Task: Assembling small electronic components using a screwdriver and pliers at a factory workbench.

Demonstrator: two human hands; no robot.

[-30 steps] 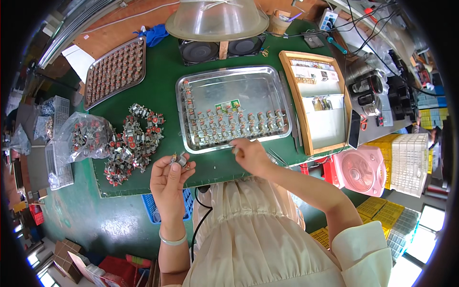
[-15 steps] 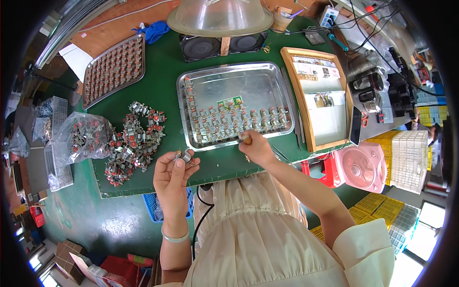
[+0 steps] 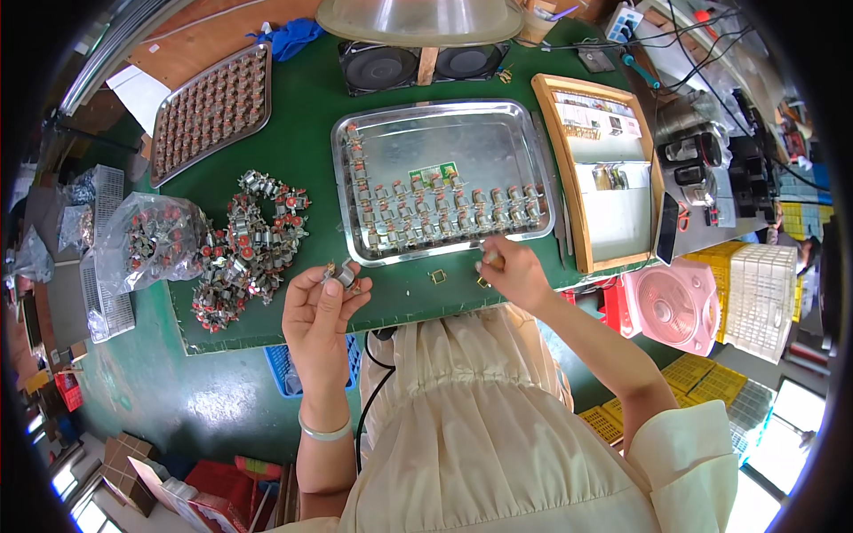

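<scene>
- Saw a green worktop [image 3: 302,89] spreading beneath nearly everything.
- Noted a translucent domed cover [image 3: 418,19] along the far side.
- Found a broad metal tray [image 3: 418,138] at the centre, bare across much of its far part, with rows of metal components [image 3: 481,219] along the near side and a line of them up the left edge.
- Saw a wood-framed panel [image 3: 617,218] just right of that tray.
- Counted a second tray [image 3: 268,98] at far left, closely filled with similar pieces.
- Found a loose heap [image 3: 244,244] of silver and red parts left of centre, with a clear plastic bag [image 3: 114,258] of more parts beside it.
- Saw the left grip [image 3: 320,315] closed, thumb against fingers, on one component.
- Saw the right grip [image 3: 520,275] curled nearly closed near the tray's front rim, a yellowish bit showing at the fingers; could not tell the hold for certain.
- Placed the held silver component [image 3: 342,274] above the worktop, near the tray's front left corner.
- Spotted a square brass-coloured frame [image 3: 437,276] on the worktop between both hands.
</scene>
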